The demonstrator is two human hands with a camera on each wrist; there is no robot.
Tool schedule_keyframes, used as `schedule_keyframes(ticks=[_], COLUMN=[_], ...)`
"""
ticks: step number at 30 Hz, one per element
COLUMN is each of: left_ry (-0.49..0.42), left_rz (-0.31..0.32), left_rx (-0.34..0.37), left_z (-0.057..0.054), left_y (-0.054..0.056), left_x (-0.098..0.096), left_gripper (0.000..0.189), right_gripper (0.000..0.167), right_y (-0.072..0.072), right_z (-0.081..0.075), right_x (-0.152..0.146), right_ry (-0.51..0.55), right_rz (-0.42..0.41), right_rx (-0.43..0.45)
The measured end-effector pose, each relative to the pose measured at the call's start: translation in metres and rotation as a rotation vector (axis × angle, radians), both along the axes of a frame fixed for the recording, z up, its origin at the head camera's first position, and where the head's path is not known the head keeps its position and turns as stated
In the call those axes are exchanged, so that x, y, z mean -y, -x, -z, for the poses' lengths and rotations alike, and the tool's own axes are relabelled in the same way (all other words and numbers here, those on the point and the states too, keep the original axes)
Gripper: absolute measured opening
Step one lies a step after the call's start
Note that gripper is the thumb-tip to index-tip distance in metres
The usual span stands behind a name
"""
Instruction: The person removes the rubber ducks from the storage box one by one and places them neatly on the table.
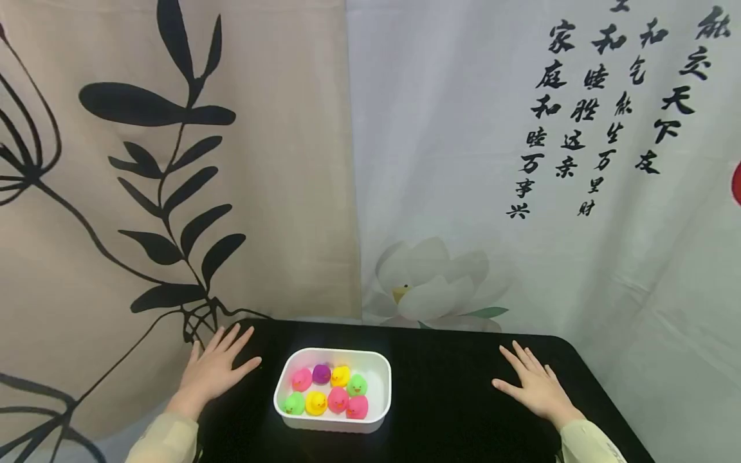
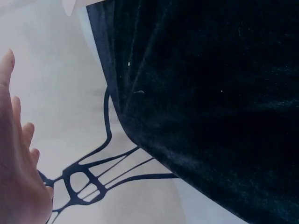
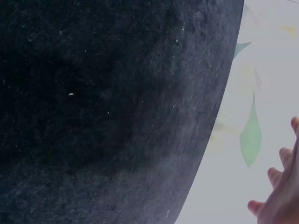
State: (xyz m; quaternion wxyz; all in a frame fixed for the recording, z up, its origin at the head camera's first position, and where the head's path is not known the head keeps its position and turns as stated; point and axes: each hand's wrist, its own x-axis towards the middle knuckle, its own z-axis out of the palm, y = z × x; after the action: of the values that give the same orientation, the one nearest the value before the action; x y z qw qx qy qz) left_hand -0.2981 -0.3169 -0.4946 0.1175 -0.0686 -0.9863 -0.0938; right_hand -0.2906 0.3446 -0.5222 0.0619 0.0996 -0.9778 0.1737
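Observation:
A white rectangular tub (image 1: 379, 399) stands on the black table, holding several small rubber ducks in pink, yellow, green and one purple piece (image 1: 321, 374). Among them are a yellow duck (image 1: 316, 403) at the front and a green duck (image 1: 357, 385) at the right. To the left of the tub my left hand (image 1: 214, 372) is held with fingers spread, nothing in it. My right hand (image 1: 535, 384), also spread and holding nothing, is well to the right of the tub. Each wrist view catches part of its hand at the edge, the left hand (image 2: 21, 158) and the right hand (image 3: 280, 186).
The dark cloth-covered table (image 1: 446, 386) has rounded far corners. Right behind it hangs a curtain (image 1: 289, 193) printed with black leaves, a pale lotus and columns of characters. Small light specks dot the cloth in the wrist views.

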Motion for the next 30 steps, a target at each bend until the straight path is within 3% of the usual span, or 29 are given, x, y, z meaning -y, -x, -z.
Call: schedule_keyframes(ticks=[13, 19, 30], left_ry=[-0.013, 0.002, -0.002], left_rz=[-0.011, 0.006, -0.007], left_rx=[0.003, -0.016, 0.021], left_z=[-0.002, -0.008, -0.017], left_y=[0.001, 0.002, 0.000], left_x=[0.003, 0.005, 0.001], left_gripper=[0.086, 0.084, 0.087], right_gripper=[0.082, 0.083, 0.085], right_y=[0.002, 0.002, 0.001], right_z=[-0.003, -0.009, -0.015], right_x=[0.013, 0.015, 0.008], right_ry=[0.043, -0.009, -0.036], right_rz=[-0.068, -0.032, 0.009], right_rx=[0.028, -0.021, -0.055])
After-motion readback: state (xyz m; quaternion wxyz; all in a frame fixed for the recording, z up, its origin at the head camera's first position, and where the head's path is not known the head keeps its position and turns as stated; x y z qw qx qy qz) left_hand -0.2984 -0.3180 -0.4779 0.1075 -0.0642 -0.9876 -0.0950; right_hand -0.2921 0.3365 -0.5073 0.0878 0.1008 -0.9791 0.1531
